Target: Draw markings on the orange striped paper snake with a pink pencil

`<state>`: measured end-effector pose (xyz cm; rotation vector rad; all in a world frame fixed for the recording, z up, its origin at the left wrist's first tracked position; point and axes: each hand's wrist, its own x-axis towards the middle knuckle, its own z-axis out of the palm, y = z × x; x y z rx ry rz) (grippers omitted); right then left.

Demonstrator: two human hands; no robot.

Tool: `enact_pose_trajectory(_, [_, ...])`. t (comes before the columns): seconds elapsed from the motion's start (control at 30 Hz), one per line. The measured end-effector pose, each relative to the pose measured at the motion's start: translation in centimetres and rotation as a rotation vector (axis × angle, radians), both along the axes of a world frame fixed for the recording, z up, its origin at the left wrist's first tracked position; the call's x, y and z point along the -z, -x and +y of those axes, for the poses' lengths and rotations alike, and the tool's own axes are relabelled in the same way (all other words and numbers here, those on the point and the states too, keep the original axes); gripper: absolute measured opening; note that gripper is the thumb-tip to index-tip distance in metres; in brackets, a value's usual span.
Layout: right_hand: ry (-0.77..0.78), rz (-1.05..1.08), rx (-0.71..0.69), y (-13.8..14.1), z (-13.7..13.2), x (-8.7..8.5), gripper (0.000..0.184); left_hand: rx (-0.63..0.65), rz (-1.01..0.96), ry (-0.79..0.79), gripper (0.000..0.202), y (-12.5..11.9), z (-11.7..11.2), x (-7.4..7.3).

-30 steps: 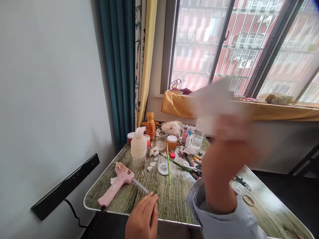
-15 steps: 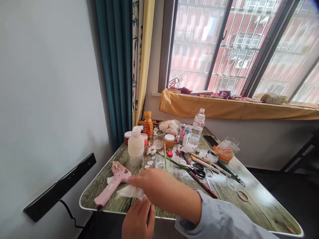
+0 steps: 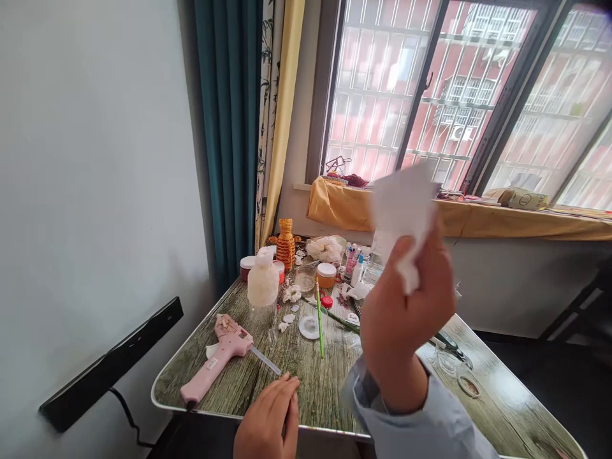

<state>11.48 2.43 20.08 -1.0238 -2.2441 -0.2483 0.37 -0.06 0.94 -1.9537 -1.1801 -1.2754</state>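
Observation:
My right hand (image 3: pixel 406 319) is raised in front of me, its fingers closed on a crumpled white tissue (image 3: pixel 404 207) held up above the table. My left hand (image 3: pixel 268 421) rests at the near edge of the table (image 3: pixel 239 382) with its fingers together and stretched flat, holding nothing. It lies just right of a pink glue gun (image 3: pixel 217 357) whose glue stick points toward it.
Craft clutter fills the table: a white bottle (image 3: pixel 262 280), an orange woven figure (image 3: pixel 285 243), small jars (image 3: pixel 327 274), a green stick (image 3: pixel 318 311) and a clear lid (image 3: pixel 309 326). A yellow cloth covers the window sill (image 3: pixel 502 217). A black bar (image 3: pixel 109 366) hangs on the left wall.
My right hand was low over the table's near edge with the tissue beside the glue gun; it has swung up to the right, lifting the tissue. My left hand has barely moved.

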Motion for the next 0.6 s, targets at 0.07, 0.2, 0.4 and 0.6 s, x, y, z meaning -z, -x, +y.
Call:
enact_pose_trajectory(0.07, [-0.029, -0.004, -0.042, -0.1, 0.5, 0.2, 0.037, -0.019, -0.006, -0.005, 0.032, -0.1, 0.0, -0.1])
enact_pose_trajectory(0.2, [-0.087, 0.082, -0.041, -0.7, 0.0, 0.6, 0.03, -0.03, 0.001, -0.008, 0.032, -0.2, -0.3, -0.3])
enact_pose_trajectory(0.4, [-0.32, 0.389, -0.018, -0.4, 0.1, 0.2, 0.043, -0.008, 0.009, 0.011, 0.027, -0.1, -0.4, -0.7])
enact_pose_trajectory(0.6, [-0.268, 0.397, 0.005, -0.9, -0.3, -0.1, 0.056, -0.005, -0.001, 0.008, 0.024, -0.1, -0.3, -0.4])
